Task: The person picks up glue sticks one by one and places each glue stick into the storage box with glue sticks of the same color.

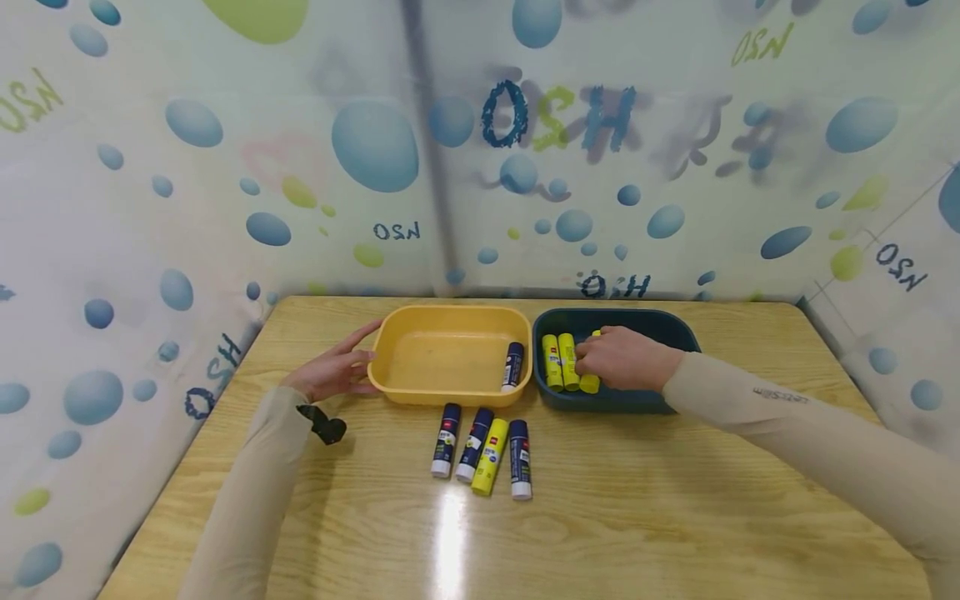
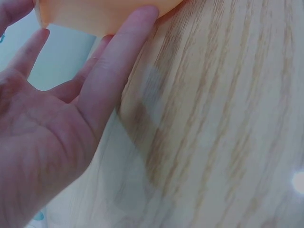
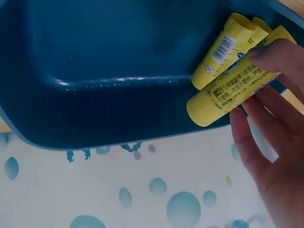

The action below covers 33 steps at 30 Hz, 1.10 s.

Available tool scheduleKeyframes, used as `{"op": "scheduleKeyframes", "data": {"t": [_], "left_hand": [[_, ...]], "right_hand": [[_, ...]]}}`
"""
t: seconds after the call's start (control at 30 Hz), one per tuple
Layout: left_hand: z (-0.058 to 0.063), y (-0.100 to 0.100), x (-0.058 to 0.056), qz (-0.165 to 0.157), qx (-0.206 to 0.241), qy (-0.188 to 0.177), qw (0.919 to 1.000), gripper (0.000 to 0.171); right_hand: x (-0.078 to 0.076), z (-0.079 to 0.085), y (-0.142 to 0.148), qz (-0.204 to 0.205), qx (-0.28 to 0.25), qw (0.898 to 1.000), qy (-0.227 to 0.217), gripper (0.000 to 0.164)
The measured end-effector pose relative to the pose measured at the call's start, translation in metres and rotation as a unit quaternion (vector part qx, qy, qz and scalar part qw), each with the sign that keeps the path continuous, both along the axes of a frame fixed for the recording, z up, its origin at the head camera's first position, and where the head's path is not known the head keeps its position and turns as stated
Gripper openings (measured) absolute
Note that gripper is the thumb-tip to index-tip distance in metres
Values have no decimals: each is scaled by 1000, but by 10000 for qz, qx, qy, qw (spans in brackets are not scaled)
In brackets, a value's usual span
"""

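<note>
My right hand [image 1: 633, 357] pinches a yellow glue stick [image 3: 223, 97] between thumb and fingers inside the dark blue bin [image 3: 114, 28]. Two other yellow glue sticks [image 1: 560, 363] lie side by side at the bin's left end, right by my fingers. At the left end of the yellow-orange bin [image 1: 450, 397], the spread fingers of my left hand [image 1: 333, 372] touch its outer wall. One dark blue glue stick [image 1: 513, 367] with a white cap lies in that bin, against its right side.
In front of the bins, three dark blue glue sticks [image 1: 520, 458] and a yellow glue stick [image 1: 490, 457] lie on the wooden table [image 1: 637, 517]. A patterned curtain [image 1: 480, 217] hangs behind the table. A black object [image 1: 324, 425] shows at my left wrist.
</note>
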<state>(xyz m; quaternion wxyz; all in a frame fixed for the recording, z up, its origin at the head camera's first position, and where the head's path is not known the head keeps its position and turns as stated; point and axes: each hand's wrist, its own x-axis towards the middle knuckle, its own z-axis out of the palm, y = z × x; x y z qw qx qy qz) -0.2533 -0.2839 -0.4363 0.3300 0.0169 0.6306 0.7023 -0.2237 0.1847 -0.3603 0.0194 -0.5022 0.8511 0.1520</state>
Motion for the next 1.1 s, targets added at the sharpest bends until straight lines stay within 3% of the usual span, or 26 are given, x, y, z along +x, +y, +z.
{"op": "scheduleKeyframes", "data": {"t": [0.63,0.93,1.1], "left_hand": [[-1,-1,-1,80,54,-98,9999,68],[-1,0,-1,92,55,-99,9999,68],[1,1,0,56,29,-66,10000,69]], "right_hand": [[-23,-19,1,-152,235,9989,-368,32],[-28,-28,5,20,255,9993,-283,31],[-29,-35,4,-45,221,9986,-469,31]]}}
